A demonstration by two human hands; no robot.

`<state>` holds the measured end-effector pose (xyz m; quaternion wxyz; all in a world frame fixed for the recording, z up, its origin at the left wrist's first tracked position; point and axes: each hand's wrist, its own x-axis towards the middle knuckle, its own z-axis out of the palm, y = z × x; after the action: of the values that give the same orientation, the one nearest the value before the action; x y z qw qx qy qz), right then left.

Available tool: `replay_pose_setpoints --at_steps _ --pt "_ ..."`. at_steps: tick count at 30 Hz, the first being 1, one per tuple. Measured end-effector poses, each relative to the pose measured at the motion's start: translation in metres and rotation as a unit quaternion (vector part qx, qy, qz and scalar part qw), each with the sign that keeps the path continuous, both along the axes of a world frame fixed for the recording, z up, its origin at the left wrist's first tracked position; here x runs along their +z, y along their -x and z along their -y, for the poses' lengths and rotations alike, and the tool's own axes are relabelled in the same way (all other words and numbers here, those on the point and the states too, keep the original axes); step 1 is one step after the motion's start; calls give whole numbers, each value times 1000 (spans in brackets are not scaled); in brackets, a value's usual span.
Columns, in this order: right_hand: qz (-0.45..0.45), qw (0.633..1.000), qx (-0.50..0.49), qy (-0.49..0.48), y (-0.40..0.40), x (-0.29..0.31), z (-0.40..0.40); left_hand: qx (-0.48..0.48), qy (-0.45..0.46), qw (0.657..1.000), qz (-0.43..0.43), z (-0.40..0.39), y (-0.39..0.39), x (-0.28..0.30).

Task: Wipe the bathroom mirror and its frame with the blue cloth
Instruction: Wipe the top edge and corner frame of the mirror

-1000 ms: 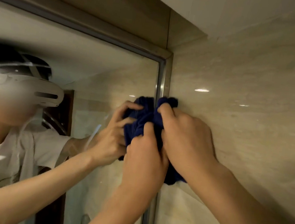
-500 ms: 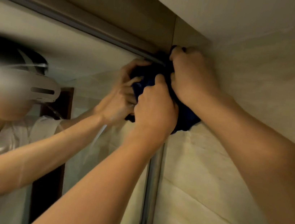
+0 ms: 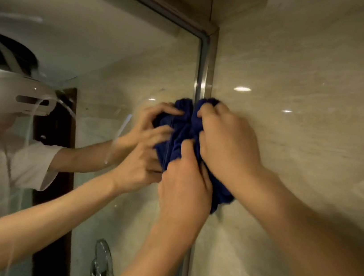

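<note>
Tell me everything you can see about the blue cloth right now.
The blue cloth is dark navy, soft and towel-like, bunched into deep folds. It is pressed against the vertical metal frame at the mirror's right edge, part way down from the top corner, and overlaps the beige tiled wall. The left hand grips its lower part, and the right hand grips its upper right. A tail hangs below the right wrist. Its reflection shows in the mirror.

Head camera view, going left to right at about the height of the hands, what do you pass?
Reflected headset → reflected hands in the mirror → blue cloth over the metal frame → right hand → beige tiled wall.
</note>
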<state>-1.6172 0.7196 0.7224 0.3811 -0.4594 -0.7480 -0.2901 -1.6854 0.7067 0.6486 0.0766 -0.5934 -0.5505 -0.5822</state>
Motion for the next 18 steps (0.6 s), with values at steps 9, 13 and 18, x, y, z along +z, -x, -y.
replay_pose_setpoints --at_steps 9,13,18 --pt "28 989 16 144 -10 -6 9 -70 31 995 67 8 9 -18" --pt "-26 997 28 65 -10 53 8 -56 -63 992 97 -1 5 42" --pt "-46 999 20 5 2 83 -5 -44 -108 989 86 -21 3 80"
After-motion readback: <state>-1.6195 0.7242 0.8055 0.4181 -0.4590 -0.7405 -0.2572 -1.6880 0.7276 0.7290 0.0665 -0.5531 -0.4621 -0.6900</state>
